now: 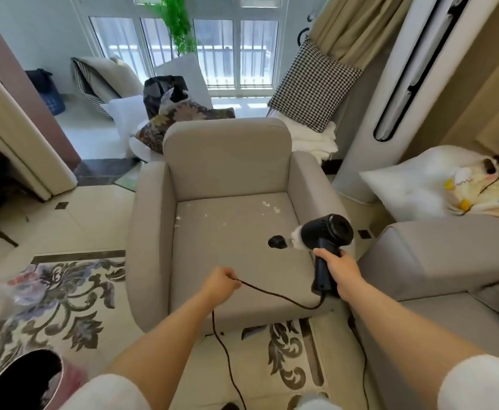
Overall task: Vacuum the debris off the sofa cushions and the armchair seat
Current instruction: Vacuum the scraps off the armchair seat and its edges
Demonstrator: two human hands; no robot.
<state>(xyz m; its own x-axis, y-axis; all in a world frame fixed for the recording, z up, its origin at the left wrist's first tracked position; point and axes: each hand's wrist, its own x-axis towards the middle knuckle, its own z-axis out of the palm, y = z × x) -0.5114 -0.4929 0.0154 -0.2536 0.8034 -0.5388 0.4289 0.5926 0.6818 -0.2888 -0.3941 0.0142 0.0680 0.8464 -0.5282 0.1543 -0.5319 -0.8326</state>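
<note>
1. The right hand (338,269) is curled round the handle of the black handheld vacuum (326,241), holding it over the front right part of the armchair seat (236,255), nozzle aimed left and slightly down; the left hand (220,284) pinches the power cord (278,295) above the seat's front edge
2. The white debris (267,205) lies toward the back of the seat, with a second scatter (179,221) along its left edge; the front of the seat looks bare
3. Probably best to carry the nozzle to the back right bits, then sweep along to the left edge, low and slow
4. Keep the cord lifted so it does not drag over the seat and flick scraps onto the rug (65,285) in front of the armchair
</note>
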